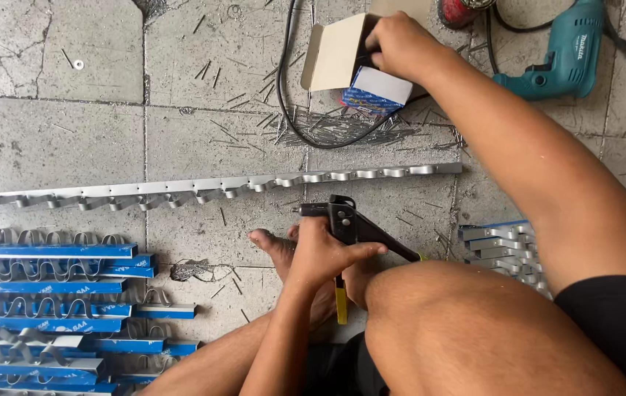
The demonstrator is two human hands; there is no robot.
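the person sits on a tiled floor point(56, 139), knees raised, one bare foot point(272, 246) resting on the tiles. the left hand point(324, 253) is closed round the body of a black hand riveter point(349, 224), fingers wrapped over the upper grip; the tool lies roughly level, its nose pointing left, just below a long grey metal strip point(203, 187) with repeated curved clips that runs across the floor. a yellow-tipped handle point(341, 302) hangs down from the tool beneath the hand. the right hand point(401, 44) reaches forward into a small open cardboard box point(349, 62), its flap raised; the fingers are inside the opening and their grip cannot be told. the box stands on the tiles above a scatter of thin spent metal pins point(342, 128), with a black cable point(287, 110) looping round it. a teal power drill point(562, 55) lies at the upper right. stacks of blue and grey clip strips point(49, 308) lie at lower left, and a smaller stack point(503, 246) lies just beside the right knee.
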